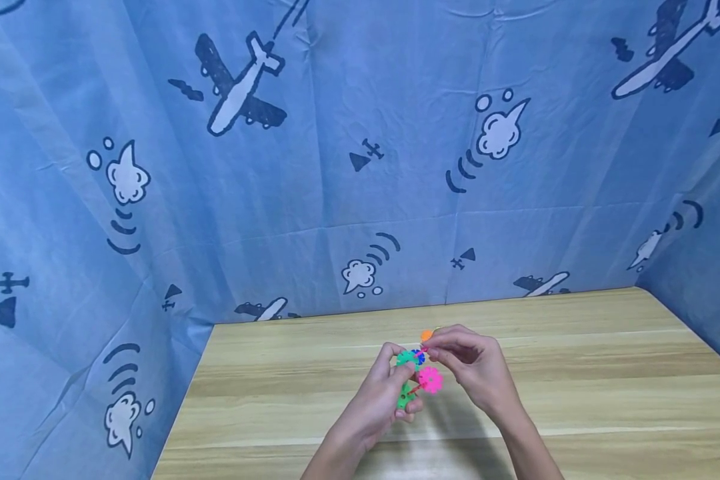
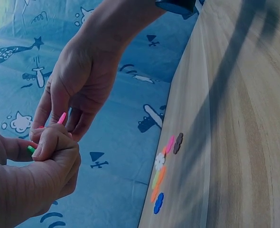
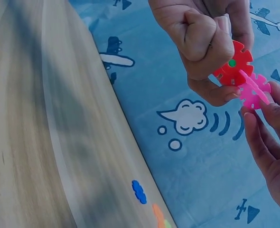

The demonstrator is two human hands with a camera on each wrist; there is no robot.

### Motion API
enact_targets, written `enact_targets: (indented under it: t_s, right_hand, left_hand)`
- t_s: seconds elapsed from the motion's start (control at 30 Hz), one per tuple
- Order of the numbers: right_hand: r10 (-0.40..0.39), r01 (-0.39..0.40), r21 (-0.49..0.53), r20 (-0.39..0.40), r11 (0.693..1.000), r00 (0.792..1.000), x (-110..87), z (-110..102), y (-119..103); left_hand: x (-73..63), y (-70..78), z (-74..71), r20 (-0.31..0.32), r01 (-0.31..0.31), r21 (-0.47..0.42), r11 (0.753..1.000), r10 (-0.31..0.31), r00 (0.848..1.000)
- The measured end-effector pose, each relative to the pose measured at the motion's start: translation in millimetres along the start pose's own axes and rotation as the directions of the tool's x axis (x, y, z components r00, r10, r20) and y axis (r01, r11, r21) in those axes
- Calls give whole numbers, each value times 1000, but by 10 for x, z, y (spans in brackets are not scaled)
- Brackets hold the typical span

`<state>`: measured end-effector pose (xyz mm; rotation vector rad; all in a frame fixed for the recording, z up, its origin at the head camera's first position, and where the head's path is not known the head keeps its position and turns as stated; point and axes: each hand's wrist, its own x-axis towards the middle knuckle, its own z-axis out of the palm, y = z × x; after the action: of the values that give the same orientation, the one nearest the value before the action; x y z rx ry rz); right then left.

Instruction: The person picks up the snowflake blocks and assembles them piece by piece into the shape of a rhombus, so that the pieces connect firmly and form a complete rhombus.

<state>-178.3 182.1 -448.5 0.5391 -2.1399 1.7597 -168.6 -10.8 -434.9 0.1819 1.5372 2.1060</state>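
Gripping joined notched discs [image 1: 405, 357], the left hand [image 1: 383, 390] is just beside the right hand [image 1: 475, 365], which pinches a pink piece [image 1: 424, 349], both raised above the wooden table [image 1: 264, 413]. The table extends left and right of the hands. Loose discs [image 2: 159, 162] lie near the far edge [image 1: 516, 299]; blue airplane-print curtains [image 1: 336, 100] border three sides.

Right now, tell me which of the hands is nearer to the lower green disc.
Left. In the head view, the left hand is close against the lower green disc; the right hand is apart from it, higher and to the right.
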Motion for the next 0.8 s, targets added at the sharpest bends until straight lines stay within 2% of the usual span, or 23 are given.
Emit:
enact_targets:
  t_s: [0.13,0.5,0.8]
  right_hand:
    - [10,-10,-3,-17,1000,1000,-1,18,-6]
    - [122,-124,-16,-81,992,989,5,33,-53]
    - [108,-108,9,-59,994,992,3,38,-42]
  left_hand:
    - [1,6,-1,-5,0,8,1000,0,1000]
    - [-3,-25,14,34,5,39,999,-6,999]
    - [-4,-55,50,32,19,33,999,-20,999]
